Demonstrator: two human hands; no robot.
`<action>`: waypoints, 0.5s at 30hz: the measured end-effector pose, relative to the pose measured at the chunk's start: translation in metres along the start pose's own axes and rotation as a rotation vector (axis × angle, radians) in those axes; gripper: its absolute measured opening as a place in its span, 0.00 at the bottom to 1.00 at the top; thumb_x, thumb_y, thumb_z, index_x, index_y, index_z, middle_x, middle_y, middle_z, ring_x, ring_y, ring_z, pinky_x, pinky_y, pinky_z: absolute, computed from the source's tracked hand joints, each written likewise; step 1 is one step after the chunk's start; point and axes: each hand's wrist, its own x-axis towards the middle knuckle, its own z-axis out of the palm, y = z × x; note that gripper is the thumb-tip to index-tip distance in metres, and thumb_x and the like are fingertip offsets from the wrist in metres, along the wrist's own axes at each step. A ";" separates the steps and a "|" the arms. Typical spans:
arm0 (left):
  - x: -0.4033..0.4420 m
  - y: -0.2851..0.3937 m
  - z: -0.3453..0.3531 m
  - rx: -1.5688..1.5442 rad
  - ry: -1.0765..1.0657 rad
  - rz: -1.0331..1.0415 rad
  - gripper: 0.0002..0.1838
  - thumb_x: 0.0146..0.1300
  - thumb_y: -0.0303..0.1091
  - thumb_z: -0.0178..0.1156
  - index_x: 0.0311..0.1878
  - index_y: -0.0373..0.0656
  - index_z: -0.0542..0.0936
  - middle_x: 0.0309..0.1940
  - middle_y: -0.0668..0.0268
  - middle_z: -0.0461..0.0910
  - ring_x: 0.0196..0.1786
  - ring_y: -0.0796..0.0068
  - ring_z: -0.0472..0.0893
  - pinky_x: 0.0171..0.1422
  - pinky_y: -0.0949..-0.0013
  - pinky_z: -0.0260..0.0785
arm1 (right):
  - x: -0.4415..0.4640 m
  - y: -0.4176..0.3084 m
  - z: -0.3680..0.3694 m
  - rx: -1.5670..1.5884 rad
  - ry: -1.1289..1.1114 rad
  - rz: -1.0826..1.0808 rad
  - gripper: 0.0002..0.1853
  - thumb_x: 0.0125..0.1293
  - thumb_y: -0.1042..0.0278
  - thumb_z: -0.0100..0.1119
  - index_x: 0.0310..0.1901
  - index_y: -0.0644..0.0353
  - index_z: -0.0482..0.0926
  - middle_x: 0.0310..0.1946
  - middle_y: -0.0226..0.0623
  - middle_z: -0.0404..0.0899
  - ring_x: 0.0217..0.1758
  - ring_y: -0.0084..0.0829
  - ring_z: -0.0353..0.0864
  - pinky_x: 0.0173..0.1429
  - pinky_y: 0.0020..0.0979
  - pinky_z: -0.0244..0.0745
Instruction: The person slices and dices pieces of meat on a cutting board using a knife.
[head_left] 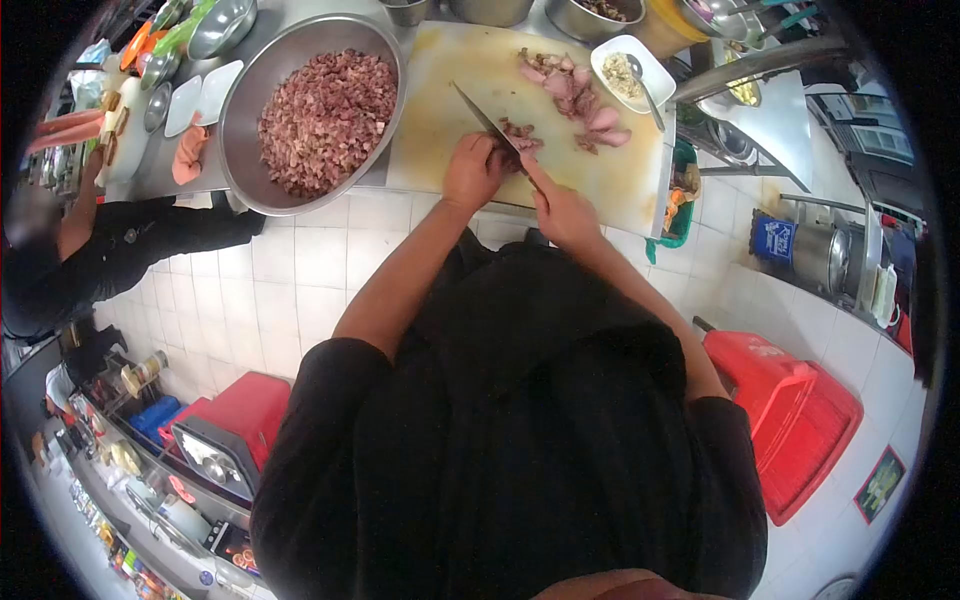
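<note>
While knife (488, 122) is being clasped by right grip (567, 214), meat (524, 134) is seemingly being steadied by left grip (474, 172), pinch unclear; curled hold being advised.

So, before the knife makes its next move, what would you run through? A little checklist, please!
1. Knife held by its handle: ok, in the right hand.
2. Left hand clear of the knife: cannot tell; it is very close, partly hidden.
3. Small pieces on the board: ok, beside the knife.
4. Larger pieces all cut small: not ok; several lie farther back.
5. Dish away from the knife: ok, near the board's far right corner.
</note>
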 end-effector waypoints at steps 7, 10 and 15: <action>-0.001 -0.003 -0.008 -0.097 0.029 0.035 0.09 0.64 0.23 0.66 0.46 0.38 0.81 0.45 0.51 0.84 0.52 0.42 0.81 0.57 0.47 0.76 | -0.003 -0.015 -0.027 0.022 0.037 -0.030 0.36 0.78 0.59 0.54 0.84 0.28 0.56 0.33 0.57 0.85 0.37 0.62 0.86 0.45 0.61 0.79; -0.001 -0.003 -0.006 -0.073 0.035 0.046 0.11 0.62 0.23 0.67 0.47 0.38 0.80 0.46 0.51 0.83 0.51 0.42 0.82 0.57 0.47 0.76 | -0.020 -0.022 -0.043 -0.035 -0.071 0.030 0.36 0.78 0.59 0.54 0.84 0.27 0.56 0.34 0.57 0.85 0.37 0.62 0.86 0.45 0.61 0.80; -0.007 -0.005 -0.008 -0.034 0.026 0.056 0.12 0.60 0.22 0.66 0.47 0.39 0.80 0.48 0.52 0.83 0.51 0.43 0.82 0.59 0.48 0.76 | -0.025 -0.029 -0.043 -0.064 -0.096 0.060 0.34 0.78 0.62 0.53 0.83 0.31 0.62 0.32 0.58 0.84 0.37 0.62 0.84 0.46 0.60 0.77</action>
